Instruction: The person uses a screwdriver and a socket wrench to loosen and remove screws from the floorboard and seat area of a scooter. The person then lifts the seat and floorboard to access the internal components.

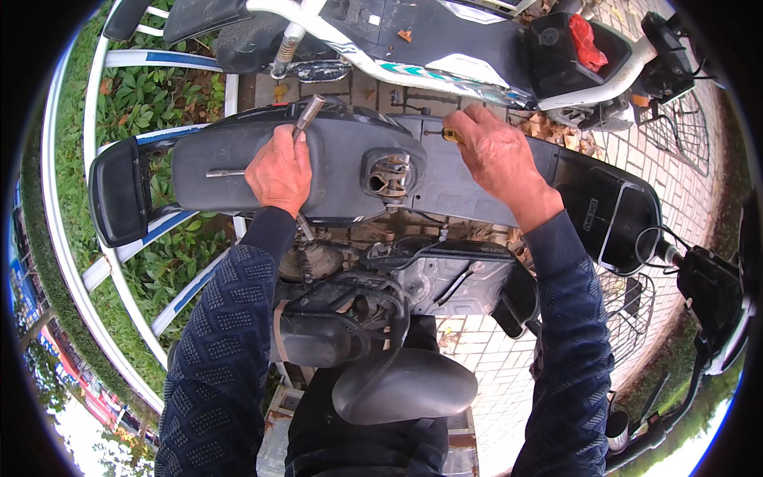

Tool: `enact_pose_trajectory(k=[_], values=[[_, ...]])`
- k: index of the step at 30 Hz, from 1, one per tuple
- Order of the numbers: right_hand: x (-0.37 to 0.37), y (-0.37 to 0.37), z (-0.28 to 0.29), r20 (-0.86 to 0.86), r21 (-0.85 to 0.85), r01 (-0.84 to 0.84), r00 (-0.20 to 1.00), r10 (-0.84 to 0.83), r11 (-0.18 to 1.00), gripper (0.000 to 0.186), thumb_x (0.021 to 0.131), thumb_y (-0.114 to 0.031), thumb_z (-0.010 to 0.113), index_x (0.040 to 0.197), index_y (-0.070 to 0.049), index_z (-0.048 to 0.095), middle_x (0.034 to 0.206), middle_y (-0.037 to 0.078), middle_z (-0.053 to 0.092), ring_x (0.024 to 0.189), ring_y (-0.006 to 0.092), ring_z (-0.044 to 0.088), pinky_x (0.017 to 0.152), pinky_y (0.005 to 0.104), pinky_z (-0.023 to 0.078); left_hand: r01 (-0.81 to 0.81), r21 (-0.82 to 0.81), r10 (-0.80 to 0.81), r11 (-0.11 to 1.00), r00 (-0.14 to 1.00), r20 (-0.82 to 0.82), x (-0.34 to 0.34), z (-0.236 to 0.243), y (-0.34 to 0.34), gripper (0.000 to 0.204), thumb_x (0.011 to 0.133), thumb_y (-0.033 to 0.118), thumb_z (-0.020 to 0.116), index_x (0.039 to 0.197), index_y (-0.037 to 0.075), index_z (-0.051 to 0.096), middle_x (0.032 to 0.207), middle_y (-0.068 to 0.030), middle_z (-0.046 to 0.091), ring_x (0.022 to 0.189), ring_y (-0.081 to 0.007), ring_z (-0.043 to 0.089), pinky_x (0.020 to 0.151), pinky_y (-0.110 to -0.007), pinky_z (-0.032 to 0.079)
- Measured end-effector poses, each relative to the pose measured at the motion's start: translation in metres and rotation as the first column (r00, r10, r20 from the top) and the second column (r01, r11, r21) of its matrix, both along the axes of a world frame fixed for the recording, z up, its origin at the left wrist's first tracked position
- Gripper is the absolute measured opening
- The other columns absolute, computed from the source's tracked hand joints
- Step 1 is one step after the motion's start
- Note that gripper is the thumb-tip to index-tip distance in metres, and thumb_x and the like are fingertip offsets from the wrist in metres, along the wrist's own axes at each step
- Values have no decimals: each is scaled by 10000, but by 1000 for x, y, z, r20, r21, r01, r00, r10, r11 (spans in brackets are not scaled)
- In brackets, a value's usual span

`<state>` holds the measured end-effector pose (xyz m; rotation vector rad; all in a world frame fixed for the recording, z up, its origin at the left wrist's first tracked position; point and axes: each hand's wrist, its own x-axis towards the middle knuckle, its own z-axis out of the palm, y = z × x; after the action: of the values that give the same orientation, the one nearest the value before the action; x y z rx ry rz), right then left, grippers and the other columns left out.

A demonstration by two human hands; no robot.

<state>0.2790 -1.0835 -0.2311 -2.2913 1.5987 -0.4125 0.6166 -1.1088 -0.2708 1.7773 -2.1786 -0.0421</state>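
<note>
My left hand [280,171] is closed around a metal three-way socket wrench [311,113] above the rear seat pad [230,176] of a grey electric scooter. One arm of the wrench points away, another to the left, and a third shows below my wrist. In my right hand [493,155], a screwdriver with a yellow handle [452,136] is gripped, its thin shaft pointing left over the scooter's grey floor panel [453,187]. Between my hands, a socket with rusty metal parts [389,176] sits exposed in the scooter's body.
Across the far side stands a white and black scooter [445,79] with a red bag [586,44] on it. Nearer lies another dark scooter [445,278]. A dark grey saddle [405,385] is close to my legs. White railings [103,159] border plants at left.
</note>
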Motion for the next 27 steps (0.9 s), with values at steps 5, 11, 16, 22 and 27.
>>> enact_pose_trajectory(k=[5, 11, 16, 22, 27], values=[[6, 2, -5, -72, 157, 224, 974, -216, 962, 248, 929, -125, 708, 1150, -75, 609, 1013, 160, 681, 905, 355, 709, 761, 467, 581, 4, -5, -4, 1000, 1000, 1, 0, 0, 0, 114, 997, 237, 649, 1007, 133, 602, 807, -79, 701, 751, -316, 692, 663, -449, 522], [-4, 5, -10, -3, 94, 186, 982, -187, 978, 346, 907, -163, 754, 1210, -88, 606, 1106, 159, 681, 932, 380, 695, 780, 460, 557, 10, -19, -10, 1000, 1000, -6, 0, 0, 0, 114, 995, 236, 651, 1007, 133, 603, 807, -79, 698, 749, -317, 689, 662, -450, 521], [-1, 9, -5, 46, 71, 264, 962, -267, 962, 284, 924, -156, 724, 1175, -82, 613, 1033, 173, 701, 887, 348, 720, 747, 440, 578, 1, -3, -1, 1000, 1000, 4, -1, 0, 1, 112, 998, 240, 647, 1006, 136, 606, 803, -77, 697, 746, -315, 689, 662, -451, 520], [1, 1, 0, -291, 259, 306, 929, -228, 916, 220, 942, -152, 713, 1106, -59, 600, 1075, 155, 692, 950, 344, 711, 771, 435, 585, -7, -12, 7, 1000, 1000, 8, -1, -1, 0, 113, 1002, 246, 643, 1015, 139, 608, 790, -75, 694, 739, -316, 689, 658, -455, 518], [-6, 9, -2, 51, -76, 5, 999, -1, 997, 229, 977, -177, 675, 1171, -83, 597, 945, 158, 710, 856, 387, 704, 722, 462, 567, -4, -12, 4, 1000, 1000, 3, -1, -1, 0, 115, 1002, 248, 642, 1020, 139, 611, 785, -76, 691, 734, -314, 688, 651, -454, 517]])
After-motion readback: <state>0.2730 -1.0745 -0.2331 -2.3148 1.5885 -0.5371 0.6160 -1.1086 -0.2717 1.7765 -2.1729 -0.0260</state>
